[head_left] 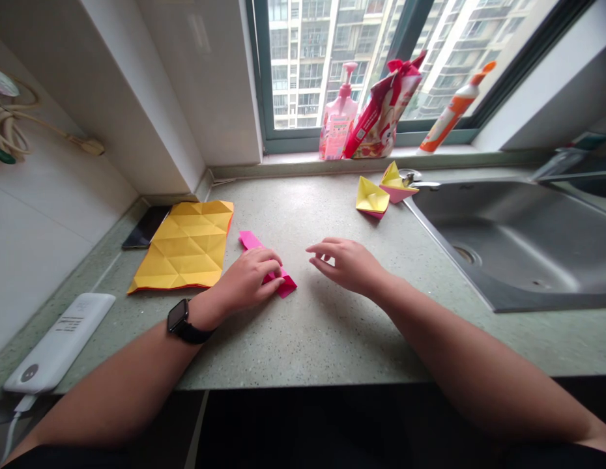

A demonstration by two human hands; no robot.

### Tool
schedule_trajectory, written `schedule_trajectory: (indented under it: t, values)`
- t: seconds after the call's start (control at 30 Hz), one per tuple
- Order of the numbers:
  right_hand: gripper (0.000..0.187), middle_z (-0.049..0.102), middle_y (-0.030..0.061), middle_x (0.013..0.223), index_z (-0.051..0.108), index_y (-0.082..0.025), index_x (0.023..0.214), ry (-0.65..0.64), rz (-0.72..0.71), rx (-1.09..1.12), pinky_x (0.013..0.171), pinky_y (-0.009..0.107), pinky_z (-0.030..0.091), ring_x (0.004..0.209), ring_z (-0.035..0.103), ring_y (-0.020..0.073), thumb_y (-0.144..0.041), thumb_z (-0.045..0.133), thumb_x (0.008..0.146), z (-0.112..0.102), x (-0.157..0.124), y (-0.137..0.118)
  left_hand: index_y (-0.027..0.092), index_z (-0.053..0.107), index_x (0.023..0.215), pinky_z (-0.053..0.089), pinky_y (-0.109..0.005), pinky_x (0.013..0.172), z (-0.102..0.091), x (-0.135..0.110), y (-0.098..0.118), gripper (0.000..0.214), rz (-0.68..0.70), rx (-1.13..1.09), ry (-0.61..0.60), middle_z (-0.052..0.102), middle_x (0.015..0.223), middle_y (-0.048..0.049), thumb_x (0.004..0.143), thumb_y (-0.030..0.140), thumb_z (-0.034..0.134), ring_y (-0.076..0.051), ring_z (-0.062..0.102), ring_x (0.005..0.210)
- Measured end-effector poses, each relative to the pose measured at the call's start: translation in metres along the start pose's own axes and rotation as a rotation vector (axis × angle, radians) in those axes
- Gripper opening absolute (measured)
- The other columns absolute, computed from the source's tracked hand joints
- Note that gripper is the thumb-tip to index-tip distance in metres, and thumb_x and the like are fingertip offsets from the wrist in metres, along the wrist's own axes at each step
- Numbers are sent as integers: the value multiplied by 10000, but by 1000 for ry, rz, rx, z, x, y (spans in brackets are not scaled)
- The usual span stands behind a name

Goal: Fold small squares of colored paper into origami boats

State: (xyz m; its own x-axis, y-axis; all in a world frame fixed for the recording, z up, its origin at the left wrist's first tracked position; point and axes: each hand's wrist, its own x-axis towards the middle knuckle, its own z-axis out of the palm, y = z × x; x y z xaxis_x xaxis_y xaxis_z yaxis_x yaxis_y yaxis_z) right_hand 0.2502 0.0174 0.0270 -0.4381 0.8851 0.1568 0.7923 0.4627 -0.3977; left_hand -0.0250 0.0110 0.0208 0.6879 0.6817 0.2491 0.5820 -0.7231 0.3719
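A narrow strip of folded pink paper (249, 240) lies on the speckled countertop (307, 326). My left hand (247, 280), with a black watch on its wrist, presses down on the strip with curled fingers. My right hand (346, 264) hovers just right of the strip's near end, fingers loosely apart and holding nothing. A creased yellow paper sheet (188, 244) lies flat to the left of my left hand. Two folded paper boats, yellow inside and pink outside, stand further back: one (372, 197) nearer, one (395, 182) by the sink's corner.
A steel sink (518, 241) takes up the right side. On the window sill stand a pink pump bottle (338, 117), a red snack bag (384, 114) and an orange-capped bottle (452, 111). A dark phone (145, 227) and a white power bank (61, 342) lie at the left.
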Motion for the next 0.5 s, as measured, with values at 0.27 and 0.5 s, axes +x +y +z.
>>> schedule_trajectory:
  t: [0.27,0.5]
  values:
    - [101,749,50,1045,821,-252,973,-69,-228,169,857,332,545,936,717,198,-202,733,962,32,7,7,191,700,1017,571,-354,899,16,8,6,87,-60,-153,56,724,1074,-67,1046,177,620,-214,693,981]
    - [120,733,55,1032,793,-246,915,20,-218,122,865,363,548,927,703,201,-176,704,955,27,13,26,199,707,1244,574,-424,1022,16,3,-4,214,47,-90,9,756,1233,-95,1064,187,594,-251,703,1130]
